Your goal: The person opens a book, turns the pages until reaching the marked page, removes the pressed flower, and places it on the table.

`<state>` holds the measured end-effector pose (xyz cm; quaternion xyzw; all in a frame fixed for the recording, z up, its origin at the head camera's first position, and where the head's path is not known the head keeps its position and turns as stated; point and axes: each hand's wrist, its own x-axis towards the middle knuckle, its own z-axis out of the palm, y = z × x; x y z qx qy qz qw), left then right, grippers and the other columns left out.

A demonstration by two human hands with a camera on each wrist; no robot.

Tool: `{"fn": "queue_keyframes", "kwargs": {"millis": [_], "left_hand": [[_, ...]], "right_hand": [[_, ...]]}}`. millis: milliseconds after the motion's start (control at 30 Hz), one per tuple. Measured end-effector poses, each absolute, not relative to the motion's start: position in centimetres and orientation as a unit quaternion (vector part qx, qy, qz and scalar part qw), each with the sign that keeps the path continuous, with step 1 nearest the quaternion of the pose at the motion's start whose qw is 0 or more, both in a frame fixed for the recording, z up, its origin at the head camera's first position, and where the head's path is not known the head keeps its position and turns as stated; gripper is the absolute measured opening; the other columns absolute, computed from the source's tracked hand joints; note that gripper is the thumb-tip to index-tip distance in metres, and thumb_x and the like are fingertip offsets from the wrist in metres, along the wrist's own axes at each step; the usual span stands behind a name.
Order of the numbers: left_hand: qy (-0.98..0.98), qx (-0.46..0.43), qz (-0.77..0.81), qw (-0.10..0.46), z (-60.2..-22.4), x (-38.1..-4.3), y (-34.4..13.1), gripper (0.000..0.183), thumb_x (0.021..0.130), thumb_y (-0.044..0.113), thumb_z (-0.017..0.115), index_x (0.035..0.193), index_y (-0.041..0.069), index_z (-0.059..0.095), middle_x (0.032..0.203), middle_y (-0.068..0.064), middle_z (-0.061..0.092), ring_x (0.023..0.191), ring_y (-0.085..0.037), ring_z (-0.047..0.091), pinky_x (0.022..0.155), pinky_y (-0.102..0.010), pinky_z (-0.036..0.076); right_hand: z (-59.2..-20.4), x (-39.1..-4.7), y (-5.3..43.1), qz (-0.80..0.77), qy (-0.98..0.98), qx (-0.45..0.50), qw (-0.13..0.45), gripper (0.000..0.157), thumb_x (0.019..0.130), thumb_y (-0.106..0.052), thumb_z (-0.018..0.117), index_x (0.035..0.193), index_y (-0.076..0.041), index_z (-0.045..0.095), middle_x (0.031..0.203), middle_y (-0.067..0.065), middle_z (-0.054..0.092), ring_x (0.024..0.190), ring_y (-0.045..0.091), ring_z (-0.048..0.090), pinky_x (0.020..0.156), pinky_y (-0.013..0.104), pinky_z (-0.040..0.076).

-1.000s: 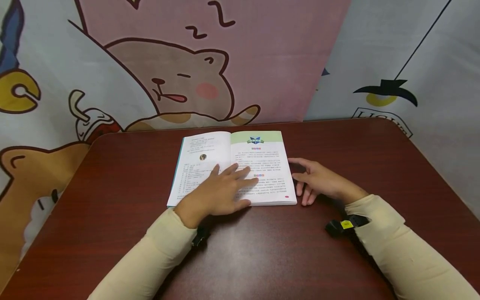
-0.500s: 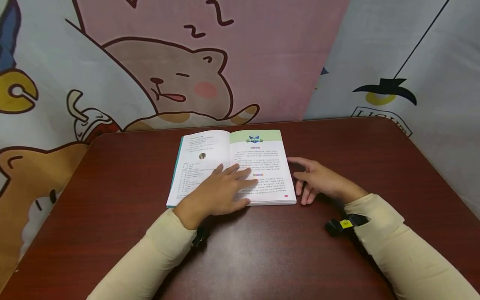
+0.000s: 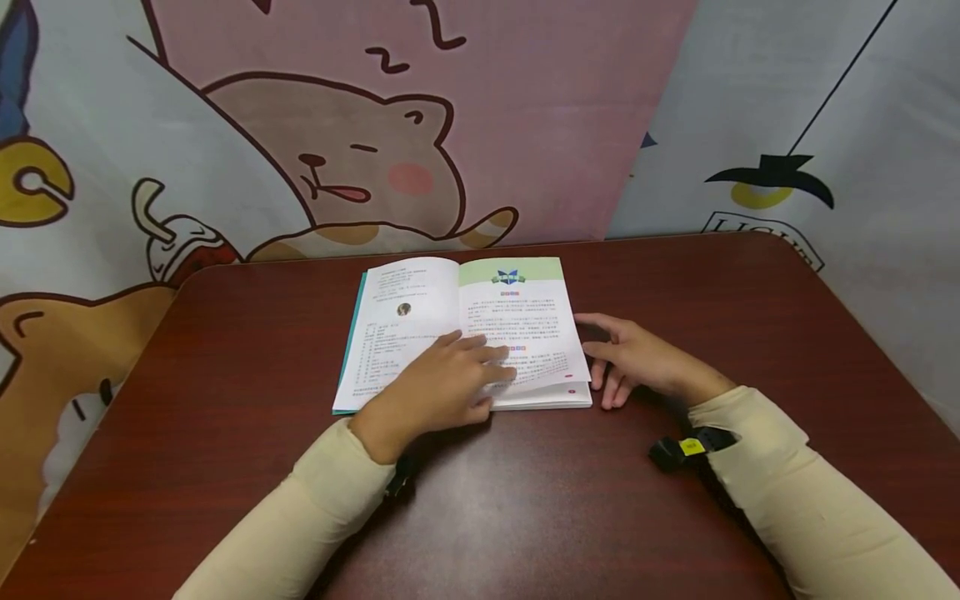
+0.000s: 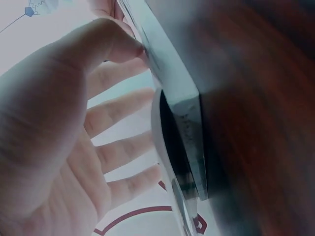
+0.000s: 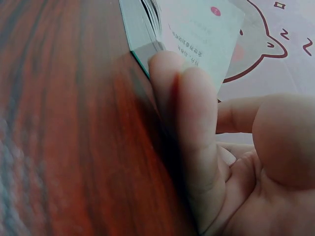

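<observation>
Before the backdrop [image 3: 570, 125], the left hand [image 3: 435, 383] obscures (partly) a book [image 3: 517, 317].

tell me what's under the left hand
The open book lies under the left hand, which spans the fold between the left page and right page. Print shows around it; anything printed beneath it and the fold's lower end are covered.

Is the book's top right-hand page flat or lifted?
Lifted: left wrist view shows a gap between the page and the book beneath.
</observation>
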<state>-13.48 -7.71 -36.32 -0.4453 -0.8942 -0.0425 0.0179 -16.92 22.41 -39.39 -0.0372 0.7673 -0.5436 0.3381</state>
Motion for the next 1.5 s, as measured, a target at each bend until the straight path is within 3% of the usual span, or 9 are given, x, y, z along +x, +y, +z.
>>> {"fn": "queue_keyframes", "kwargs": {"millis": [333, 633, 900, 1133, 1333, 1500], "left_hand": [[-0.891, -0.448, -0.023, 0.076, -36.41, -13.35, -7.34, 0.028, 0.095, 0.022, 0.068, 0.123, 0.022, 0.072, 0.132, 0.003, 0.068, 0.121, -0.020, 0.064, 0.104, -0.042, 0.048], [-0.894, -0.439, -0.020, 0.089, -36.38, -13.15, -7.35, 0.032, 0.099, 0.023, 0.061, 0.131, 0.019, 0.067, 0.132, 0.002, 0.068, 0.120, -0.019, 0.065, 0.102, -0.043, 0.049], [-0.897, -0.428, -0.012, 0.111, -36.33, -13.27, -7.32, 0.072, 0.095, 0.026, 0.069, 0.157, 0.025, 0.033, 0.149, -0.001, 0.054, 0.135, -0.022, 0.054, 0.107, -0.044, 0.046], [-0.902, -0.415, -0.014, 0.116, -36.14, -13.35, -7.19, 0.087, 0.095, 0.026, 0.068, 0.162, 0.032, 0.012, 0.166, -0.003, 0.026, 0.150, -0.022, 0.032, 0.115, -0.047, 0.039], [-0.899, -0.416, 0.002, 0.139, -36.23, -13.41, -7.18, 0.081, 0.096, 0.024, 0.065, 0.161, 0.033, 0.018, 0.169, -0.005, 0.015, 0.156, -0.026, 0.017, 0.121, -0.050, 0.029], [-0.895, -0.421, 0.008, 0.146, -36.32, -13.47, -7.33, 0.068, 0.096, 0.021, 0.065, 0.156, 0.033, 0.035, 0.169, -0.003, 0.015, 0.157, -0.025, 0.009, 0.124, -0.051, 0.019]], "right_hand": [[-39.03, -16.81, 22.42, -0.542, 0.770, -0.045, 0.334, 0.064, 0.106, -0.020, 0.046, 0.161, -0.019, 0.013, 0.071, 0.013, 0.062, 0.052, 0.029, 0.069, 0.052, 0.042, 0.058], [-39.02, -16.74, 22.24, -0.542, 0.771, -0.045, 0.332, 0.065, 0.105, -0.021, 0.047, 0.161, -0.019, 0.014, 0.071, 0.014, 0.062, 0.051, 0.029, 0.068, 0.051, 0.042, 0.058], [-38.91, -16.70, 22.29, -0.540, 0.773, -0.043, 0.332, 0.066, 0.105, -0.023, 0.048, 0.161, -0.018, 0.013, 0.071, 0.013, 0.063, 0.052, 0.029, 0.069, 0.052, 0.042, 0.058], [-38.99, -16.74, 22.27, -0.538, 0.774, -0.047, 0.330, 0.066, 0.105, -0.023, 0.049, 0.161, -0.018, 0.014, 0.071, 0.013, 0.062, 0.052, 0.029, 0.069, 0.052, 0.042, 0.058], [-39.30, -16.90, 22.35, -0.538, 0.775, -0.048, 0.329, 0.064, 0.105, -0.024, 0.049, 0.160, -0.020, 0.016, 0.073, 0.014, 0.063, 0.053, 0.030, 0.069, 0.053, 0.044, 0.059], [-39.42, -16.93, 22.36, -0.539, 0.773, -0.046, 0.330, 0.064, 0.105, -0.023, 0.049, 0.160, -0.020, 0.016, 0.073, 0.014, 0.063, 0.053, 0.030, 0.069, 0.053, 0.044, 0.059]]}}
